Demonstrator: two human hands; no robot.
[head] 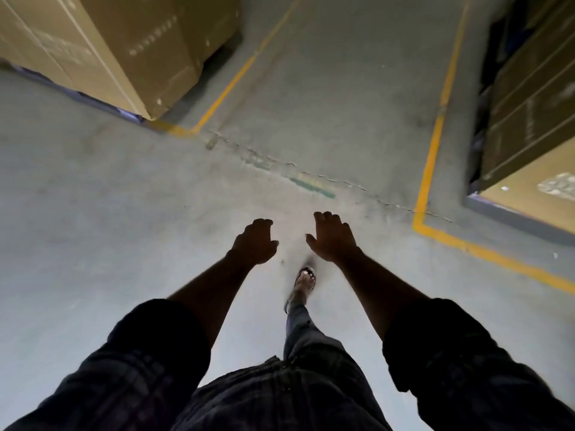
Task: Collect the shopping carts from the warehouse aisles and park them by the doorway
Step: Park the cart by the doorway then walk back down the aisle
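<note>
aisle floor [342, 88] grey, yellow-lined | left hand [253, 242]; right hand [334, 239] loosely curled

One head-worn wide-angle camera looks forward and steeply down past left hand [255, 241] and right hand [334, 239] to the floor [109, 197].

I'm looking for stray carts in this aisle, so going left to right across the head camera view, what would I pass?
large cardboard box → left hand → right hand → yellow floor line → stacked cartons
</note>
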